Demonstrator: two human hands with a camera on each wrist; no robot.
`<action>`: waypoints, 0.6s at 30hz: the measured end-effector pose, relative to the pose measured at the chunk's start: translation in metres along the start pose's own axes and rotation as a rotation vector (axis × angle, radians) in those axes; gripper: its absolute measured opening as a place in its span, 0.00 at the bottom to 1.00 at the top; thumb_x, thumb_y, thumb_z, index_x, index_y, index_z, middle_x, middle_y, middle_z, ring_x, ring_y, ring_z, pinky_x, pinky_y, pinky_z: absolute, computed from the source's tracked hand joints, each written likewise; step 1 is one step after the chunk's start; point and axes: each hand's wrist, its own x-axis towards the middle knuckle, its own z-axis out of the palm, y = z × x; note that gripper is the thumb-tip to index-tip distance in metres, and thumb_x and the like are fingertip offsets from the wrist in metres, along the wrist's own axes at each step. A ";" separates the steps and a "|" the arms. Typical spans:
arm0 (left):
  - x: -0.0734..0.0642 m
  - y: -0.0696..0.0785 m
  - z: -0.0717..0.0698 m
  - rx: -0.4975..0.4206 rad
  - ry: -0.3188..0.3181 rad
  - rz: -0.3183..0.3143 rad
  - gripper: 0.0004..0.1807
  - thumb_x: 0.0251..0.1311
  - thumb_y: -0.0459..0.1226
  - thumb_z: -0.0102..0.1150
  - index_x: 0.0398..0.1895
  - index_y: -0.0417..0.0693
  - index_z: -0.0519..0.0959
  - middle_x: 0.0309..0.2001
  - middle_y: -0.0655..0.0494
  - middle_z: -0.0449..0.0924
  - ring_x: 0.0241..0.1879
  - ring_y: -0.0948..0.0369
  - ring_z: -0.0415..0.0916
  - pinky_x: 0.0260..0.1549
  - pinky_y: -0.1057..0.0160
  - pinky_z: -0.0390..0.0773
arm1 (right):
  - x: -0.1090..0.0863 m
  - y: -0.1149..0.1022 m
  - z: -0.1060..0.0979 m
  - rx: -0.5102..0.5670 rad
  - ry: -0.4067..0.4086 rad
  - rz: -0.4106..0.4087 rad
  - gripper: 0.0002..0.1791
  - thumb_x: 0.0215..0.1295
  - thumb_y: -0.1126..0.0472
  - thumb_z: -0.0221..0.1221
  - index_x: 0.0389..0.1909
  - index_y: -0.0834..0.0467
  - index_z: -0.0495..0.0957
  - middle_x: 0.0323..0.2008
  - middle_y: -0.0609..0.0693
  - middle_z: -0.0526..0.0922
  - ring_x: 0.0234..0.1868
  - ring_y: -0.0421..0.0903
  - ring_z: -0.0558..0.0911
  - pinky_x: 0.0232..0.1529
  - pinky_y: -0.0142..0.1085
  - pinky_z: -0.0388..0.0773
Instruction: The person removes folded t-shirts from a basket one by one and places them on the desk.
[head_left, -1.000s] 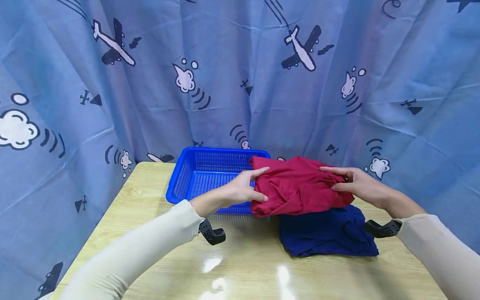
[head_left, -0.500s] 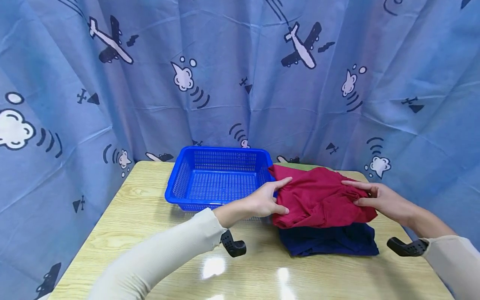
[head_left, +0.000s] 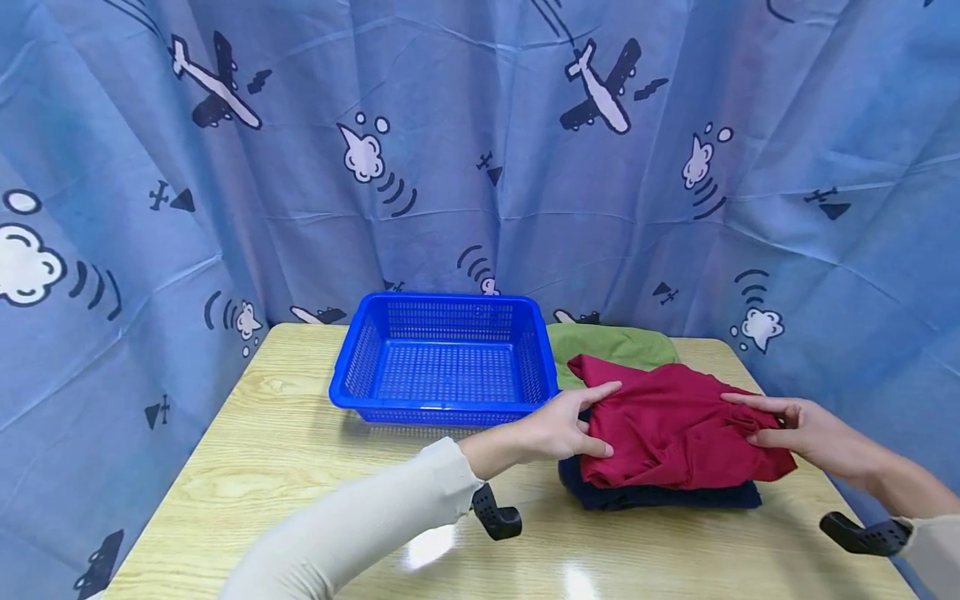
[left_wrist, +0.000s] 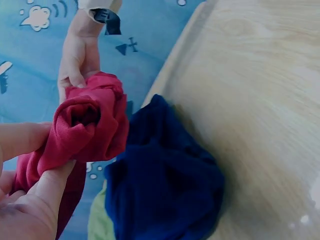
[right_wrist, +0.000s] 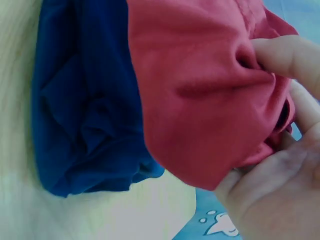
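Note:
A folded red cloth garment [head_left: 675,429] is held at both ends, raised over a folded navy garment [head_left: 667,497] on the table. At its left end my left hand [head_left: 562,427] grips it between thumb and fingers. My right hand [head_left: 813,437] pinches the opposite end; in the right wrist view its thumb and fingers press into the red fabric [right_wrist: 200,90]. The left wrist view shows the rolled edge of the red cloth [left_wrist: 87,125] above the navy bundle [left_wrist: 165,175]. Most of the navy garment's top is hidden by the red one in the head view.
A blue plastic basket [head_left: 442,410] with nothing in it stands left of the garments on the wooden table [head_left: 285,467]. Behind the red cloth lies a folded green cloth [head_left: 611,343]. A blue patterned curtain [head_left: 450,167] hangs along the table's back edge.
Both hands have carried the red garment right and towards the front, away from the basket's right side and over the navy one. The green cloth has come into view behind it.

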 end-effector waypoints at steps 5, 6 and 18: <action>0.000 -0.008 0.011 0.019 0.016 -0.027 0.48 0.59 0.22 0.64 0.80 0.59 0.58 0.75 0.45 0.63 0.52 0.55 0.86 0.45 0.67 0.85 | -0.016 0.010 0.004 -0.010 0.047 0.006 0.32 0.76 0.67 0.52 0.77 0.44 0.63 0.56 0.14 0.72 0.50 0.29 0.84 0.42 0.33 0.84; 0.000 -0.009 0.013 0.022 0.015 -0.030 0.48 0.59 0.22 0.64 0.80 0.59 0.58 0.75 0.45 0.63 0.52 0.55 0.86 0.45 0.67 0.85 | -0.019 0.012 0.005 -0.017 0.058 -0.002 0.32 0.76 0.68 0.52 0.77 0.46 0.63 0.57 0.13 0.70 0.51 0.27 0.82 0.42 0.32 0.84; 0.004 -0.022 0.050 0.007 -0.019 -0.044 0.49 0.58 0.21 0.65 0.80 0.59 0.57 0.72 0.54 0.66 0.52 0.58 0.86 0.43 0.73 0.81 | -0.052 0.041 0.004 -0.109 0.085 0.256 0.32 0.75 0.59 0.57 0.68 0.20 0.64 0.75 0.68 0.60 0.45 0.24 0.79 0.43 0.37 0.85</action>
